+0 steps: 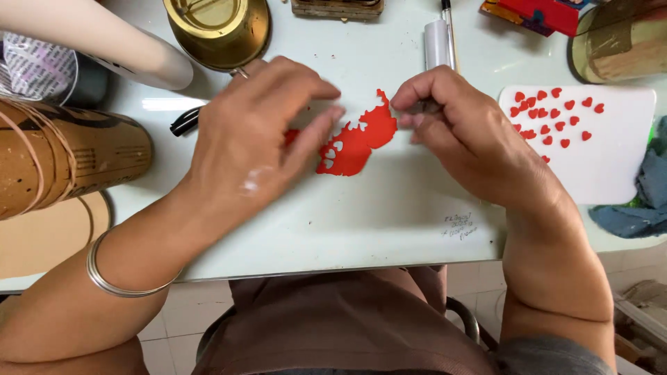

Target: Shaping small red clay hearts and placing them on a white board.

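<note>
So from the head view, looking straight down at the white table (347, 222): the left hand (257, 132) lies palm-down on a thin red sheet of clay or foam with little heart-shaped holes punched out of it (354, 142). Its fingers are spread a bit and pressed flat on the sheet's left part, seemingly to keep it from sliding. The right hand (458, 125) is curled, thumb and fingertips pinched together right at the sheet's upper right tip. Something small and dark sits in that pinch, probably a little cutter, but I can't tell for sure. The sheet itself sits about mid-table, between the two hands, flat on the surface.

Over by the right edge there's a white rectangular board (611, 160) with a scatter of small red hearts (552, 114) laid out apart from each other, likely so they don't stick together. At the far edge sits a brass-coloured metal pot (219, 28), and beside it a white cylinder with a pen (441, 38). On the left edge lies a brown cardboard-looking roll wrapped in rubber bands (62, 163). A crumpled blue-grey cloth (643, 201) hangs off the right side. There's a silver bangle (118, 278) on the left wrist.
</note>
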